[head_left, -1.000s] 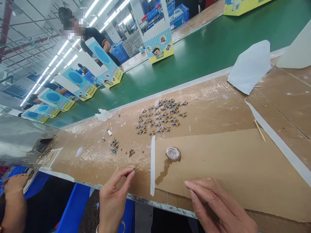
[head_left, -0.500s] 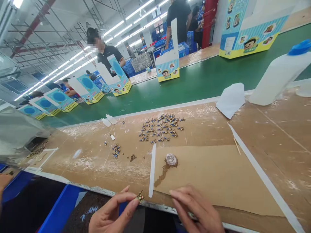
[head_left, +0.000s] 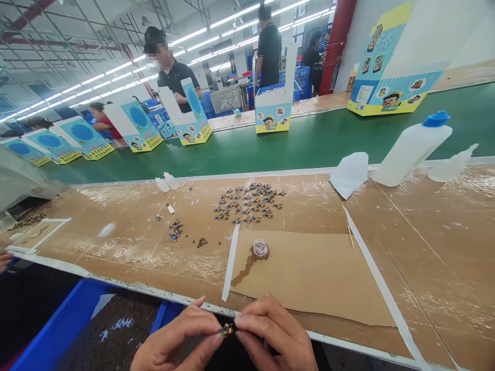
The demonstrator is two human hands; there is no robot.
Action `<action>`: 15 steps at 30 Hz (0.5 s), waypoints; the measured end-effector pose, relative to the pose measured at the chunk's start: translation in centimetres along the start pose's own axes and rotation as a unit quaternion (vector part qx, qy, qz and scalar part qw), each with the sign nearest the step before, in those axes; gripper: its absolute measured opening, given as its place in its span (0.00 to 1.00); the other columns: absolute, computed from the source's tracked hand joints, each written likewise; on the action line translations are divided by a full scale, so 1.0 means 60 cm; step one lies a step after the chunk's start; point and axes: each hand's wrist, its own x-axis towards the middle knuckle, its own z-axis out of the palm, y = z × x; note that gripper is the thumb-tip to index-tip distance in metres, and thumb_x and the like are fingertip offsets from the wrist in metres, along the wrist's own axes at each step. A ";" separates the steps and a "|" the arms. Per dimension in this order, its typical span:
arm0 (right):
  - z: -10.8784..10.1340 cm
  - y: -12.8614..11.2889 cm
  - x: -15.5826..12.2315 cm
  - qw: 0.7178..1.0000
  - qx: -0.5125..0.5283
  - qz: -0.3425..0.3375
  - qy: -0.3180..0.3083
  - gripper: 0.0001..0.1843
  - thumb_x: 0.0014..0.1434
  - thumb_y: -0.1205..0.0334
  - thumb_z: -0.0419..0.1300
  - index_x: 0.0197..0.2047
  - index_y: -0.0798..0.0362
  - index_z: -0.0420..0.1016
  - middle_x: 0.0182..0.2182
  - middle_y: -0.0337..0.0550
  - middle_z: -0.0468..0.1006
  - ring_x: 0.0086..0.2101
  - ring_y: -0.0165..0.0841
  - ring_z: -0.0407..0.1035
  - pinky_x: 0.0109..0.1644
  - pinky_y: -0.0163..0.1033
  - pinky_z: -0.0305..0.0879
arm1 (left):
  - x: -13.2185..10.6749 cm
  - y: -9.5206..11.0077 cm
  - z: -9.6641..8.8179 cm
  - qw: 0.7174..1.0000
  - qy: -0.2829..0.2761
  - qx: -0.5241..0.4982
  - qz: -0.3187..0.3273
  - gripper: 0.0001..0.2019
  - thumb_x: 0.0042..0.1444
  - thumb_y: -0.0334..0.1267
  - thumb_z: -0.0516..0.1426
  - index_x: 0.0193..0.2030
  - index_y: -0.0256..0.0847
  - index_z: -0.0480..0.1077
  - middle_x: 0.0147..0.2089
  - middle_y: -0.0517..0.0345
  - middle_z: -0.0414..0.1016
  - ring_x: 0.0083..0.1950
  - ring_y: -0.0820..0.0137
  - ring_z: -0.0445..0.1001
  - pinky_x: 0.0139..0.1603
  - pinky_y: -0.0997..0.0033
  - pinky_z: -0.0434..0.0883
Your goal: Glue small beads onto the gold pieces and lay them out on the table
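A tiny painted figurine (head_left: 226,330) is pinched between the thumb and forefinger of my left hand (head_left: 178,337), just in front of the table's near edge. My right hand (head_left: 274,332) is closed too, its fingertips at the figurine's right end; whatever they grip is too small to make out. Many similar blue and gold figurines (head_left: 247,203) lie spread on the table beyond my hands. A smaller heap of figurines (head_left: 175,230) sits left of them, near some small brown pieces (head_left: 202,242). A clear round dish (head_left: 260,249) stands on the cardboard sheet (head_left: 309,273) in a brown wet stain.
Small white bottles (head_left: 167,182) lie at the table's far left edge. A large blue-capped bottle (head_left: 412,149) stands at right beside white paper (head_left: 350,174). Printed boxes (head_left: 273,116) stand along the green belt (head_left: 232,154); a blue bin (head_left: 58,330) is below left. Co-workers are beyond.
My right hand has moved left to meet the figurine in my left hand, and its fingers have closed there. The head view has shifted slightly; the figurine stays in my left hand.
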 end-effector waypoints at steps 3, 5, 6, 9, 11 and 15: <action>0.001 -0.002 -0.002 1.000 -0.025 -0.011 0.005 0.09 0.54 0.74 0.60 0.40 0.55 0.70 0.29 0.41 0.73 0.29 0.26 0.67 0.31 0.32 0.67 | -0.003 -0.003 -0.005 0.999 -0.020 0.007 0.045 0.08 0.47 0.32 0.64 0.33 0.51 0.77 0.28 0.66 0.79 0.29 0.72 0.78 0.55 0.62 0.70; 0.000 -0.004 -0.002 0.999 -0.030 -0.016 0.004 0.09 0.54 0.74 0.60 0.39 0.55 0.70 0.29 0.41 0.73 0.28 0.26 0.66 0.31 0.32 0.67 | -0.005 -0.002 -0.004 0.999 -0.017 0.006 0.051 0.09 0.47 0.31 0.64 0.33 0.52 0.77 0.28 0.67 0.79 0.29 0.73 0.78 0.56 0.62 0.70; 0.000 -0.005 -0.001 0.999 -0.029 -0.017 0.004 0.09 0.54 0.74 0.60 0.39 0.55 0.70 0.28 0.41 0.73 0.28 0.26 0.66 0.31 0.32 0.66 | -0.006 -0.001 -0.003 0.999 -0.018 0.006 0.051 0.09 0.47 0.31 0.64 0.33 0.52 0.76 0.28 0.67 0.79 0.29 0.73 0.78 0.56 0.62 0.70; -0.001 -0.011 0.003 1.000 -0.027 -0.008 0.009 0.08 0.55 0.73 0.60 0.38 0.54 0.70 0.27 0.40 0.72 0.28 0.26 0.65 0.30 0.32 0.65 | -0.005 0.002 -0.003 0.998 -0.024 0.016 0.047 0.07 0.47 0.32 0.64 0.31 0.50 0.77 0.27 0.65 0.79 0.27 0.72 0.78 0.55 0.59 0.71; -0.001 -0.014 0.005 0.999 -0.035 -0.001 0.018 0.08 0.55 0.73 0.60 0.38 0.53 0.70 0.27 0.40 0.72 0.27 0.25 0.65 0.29 0.32 0.64 | -0.001 0.002 -0.003 0.999 -0.024 0.022 0.041 0.05 0.47 0.33 0.63 0.30 0.49 0.78 0.26 0.64 0.80 0.27 0.70 0.78 0.54 0.58 0.71; 0.001 -0.015 0.009 0.998 -0.049 -0.009 0.032 0.07 0.54 0.73 0.60 0.36 0.54 0.71 0.25 0.40 0.71 0.26 0.26 0.64 0.28 0.32 0.63 | 0.003 0.002 -0.003 0.999 -0.032 0.017 0.021 0.03 0.48 0.35 0.62 0.29 0.49 0.78 0.25 0.62 0.80 0.27 0.69 0.78 0.55 0.54 0.70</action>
